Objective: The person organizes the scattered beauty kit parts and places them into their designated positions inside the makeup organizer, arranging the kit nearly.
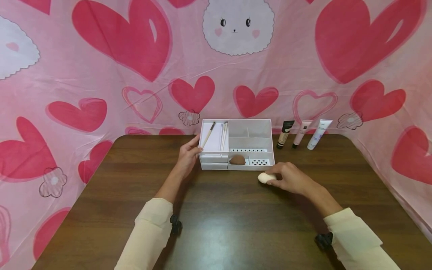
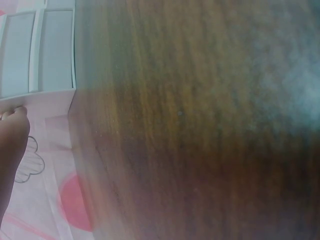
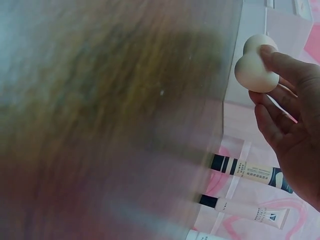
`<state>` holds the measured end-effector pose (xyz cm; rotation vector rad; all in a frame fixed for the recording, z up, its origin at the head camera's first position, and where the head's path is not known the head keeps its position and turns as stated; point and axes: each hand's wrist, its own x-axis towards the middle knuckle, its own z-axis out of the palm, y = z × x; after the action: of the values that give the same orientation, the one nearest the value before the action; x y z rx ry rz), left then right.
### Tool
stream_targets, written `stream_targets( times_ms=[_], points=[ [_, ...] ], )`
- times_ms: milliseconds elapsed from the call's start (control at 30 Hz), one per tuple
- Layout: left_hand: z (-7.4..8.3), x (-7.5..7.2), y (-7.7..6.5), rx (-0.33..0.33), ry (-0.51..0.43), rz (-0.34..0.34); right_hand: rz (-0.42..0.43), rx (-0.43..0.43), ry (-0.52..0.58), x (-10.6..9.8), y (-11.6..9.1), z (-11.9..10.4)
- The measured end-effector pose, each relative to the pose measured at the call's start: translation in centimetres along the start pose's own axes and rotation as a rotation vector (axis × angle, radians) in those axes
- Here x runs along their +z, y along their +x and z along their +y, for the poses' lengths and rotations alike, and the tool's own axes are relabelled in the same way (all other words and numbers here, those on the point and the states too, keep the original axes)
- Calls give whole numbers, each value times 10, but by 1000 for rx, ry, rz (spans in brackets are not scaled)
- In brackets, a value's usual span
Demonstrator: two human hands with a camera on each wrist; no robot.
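Note:
A white makeup organizer (image 1: 249, 129) stands toward the back of the table. My left hand (image 1: 189, 156) lies against its left side, fingers along the outer wall. In the left wrist view only part of that hand (image 2: 12, 135) shows, beside the side wall. My right hand (image 1: 291, 178) pinches a cream makeup sponge (image 1: 265, 177) between thumb and fingers, just in front of the organizer's right front corner. The right wrist view shows the sponge (image 3: 256, 67) with a narrowed waist. A brown sponge (image 1: 237, 160) sits in the lower front compartment.
Makeup brushes (image 1: 223, 135) lie in the organizer's upper left section, above small drawers (image 1: 214, 159). Right of the organizer stand a beige tube with black ends (image 1: 285, 134), a pink tube (image 1: 301, 134) and a white tube (image 1: 319, 135). A heart-print cloth (image 1: 189, 60) hangs behind the table.

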<state>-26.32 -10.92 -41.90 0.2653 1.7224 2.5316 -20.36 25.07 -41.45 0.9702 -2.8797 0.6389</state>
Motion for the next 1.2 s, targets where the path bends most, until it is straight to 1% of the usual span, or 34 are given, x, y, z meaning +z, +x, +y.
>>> stream_targets(
  times_ms=[200,533,833,967,1200],
  points=[
    [0,0,0,1,-2,1,19,0,15,-2,3,-3],
    [0,0,-1,8,-7,6,68,-38,19,-8,12,-3],
    [0,-1,0,2,-7,-3,59,13,55,-15,23,-4],
    [0,0,-1,-2,-8,2,73,22,56,-16,29,-4],
    [2,2,-2,9,-18,6,79,34,80,-18,40,-2]
  ],
)
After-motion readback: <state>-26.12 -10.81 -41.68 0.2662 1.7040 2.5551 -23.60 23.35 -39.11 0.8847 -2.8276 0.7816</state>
